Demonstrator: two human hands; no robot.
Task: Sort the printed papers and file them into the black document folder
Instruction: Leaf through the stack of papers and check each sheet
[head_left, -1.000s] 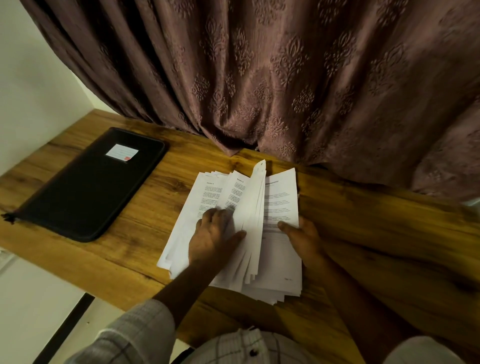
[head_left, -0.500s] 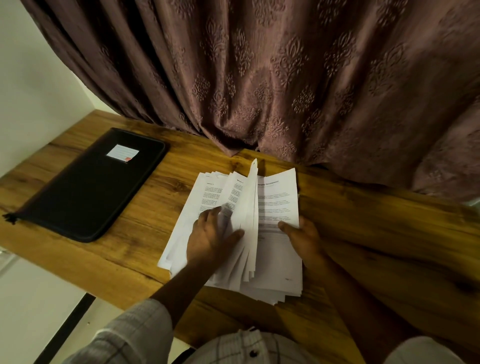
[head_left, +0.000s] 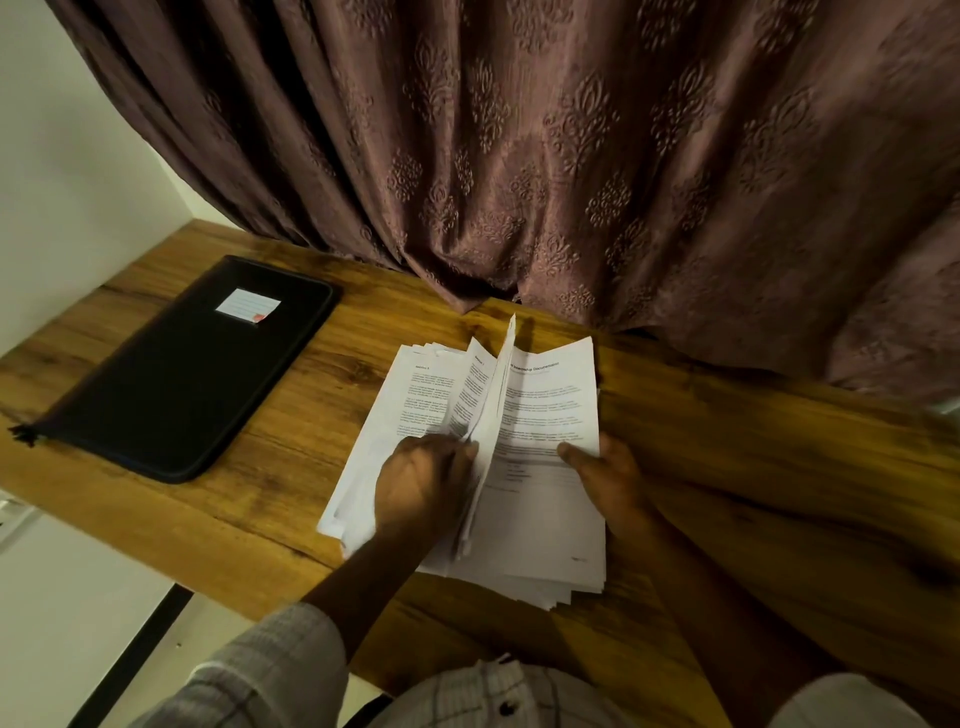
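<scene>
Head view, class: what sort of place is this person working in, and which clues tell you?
Probably a home study corner: a wooden desk against a white wall, a heavy patterned curtain hanging behind it, and printed papers beside a black document folder.

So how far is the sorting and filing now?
Done: nothing filed; the black folder lies closed on the table, apart from the printed papers. In hand: the left hand lifts sheets from that stack, the right hand holds its right edge. Left: finish sorting, open the folder, file them.
</scene>
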